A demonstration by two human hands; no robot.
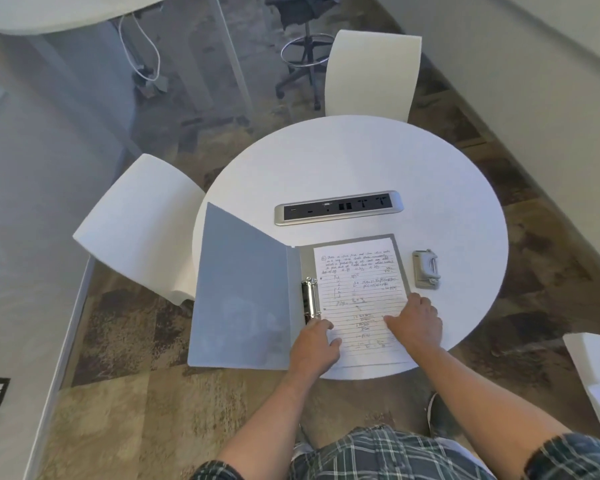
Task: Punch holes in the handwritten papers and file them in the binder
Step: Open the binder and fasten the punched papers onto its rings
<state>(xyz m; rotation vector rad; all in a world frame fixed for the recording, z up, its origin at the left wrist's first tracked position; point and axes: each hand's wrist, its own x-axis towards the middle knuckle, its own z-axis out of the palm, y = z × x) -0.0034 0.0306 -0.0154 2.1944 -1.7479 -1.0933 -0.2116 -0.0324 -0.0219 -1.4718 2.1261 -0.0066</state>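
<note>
While we stand at the round white table (pixel 343 161), the grey binder (pixel 243 292) lies open at its near edge, front cover tilted up on the left, overhanging the rim. The handwritten paper (pixel 357 282) lies on the binder's right half, beside the metal ring mechanism (pixel 310 301). Its lined sheet carries handwriting in dark ink; we cannot read the words at this resolution. Our left hand (pixel 314 344) rests on the paper's lower left corner near the rings, fingers loosely bent, gripping nothing. Our right hand (pixel 418 320) presses flat on the paper's right edge with extended fingers. The grey hole punch (pixel 426 269) sits on the table just right of the binder, untouched. A recessed power strip (pixel 338 207) lies beyond the binder; no label on it is legible.
</note>
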